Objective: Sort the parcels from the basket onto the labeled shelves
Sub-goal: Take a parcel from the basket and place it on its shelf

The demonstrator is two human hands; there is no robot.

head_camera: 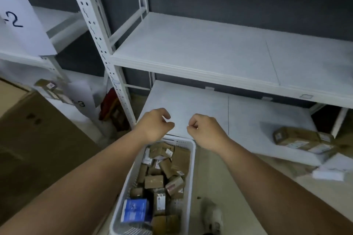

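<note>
Early stage of sorting. The basket [188, 160], at six o'clock on the floor, is full of parcels [154, 181]. One parcel [303, 139] lies on the low shelf [210, 105] at three o'clock; another [47, 86] lies at nine o'clock. Left hand [154, 124] and right hand [205, 129] hover above the basket, fingers curled, holding nothing. Most parcels remain unsorted.

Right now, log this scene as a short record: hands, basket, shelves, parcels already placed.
left hand: fingers curled, holding nothing, above the basket's far end
right hand: fist-like, holding nothing, beside the left
basket: white, on the floor, full of brown parcels plus one blue box
middle shelf: bare where visible
lower shelf: one brown parcel at the right
left rack: paper signs "2" and "3"; a parcel by the "3"
</note>
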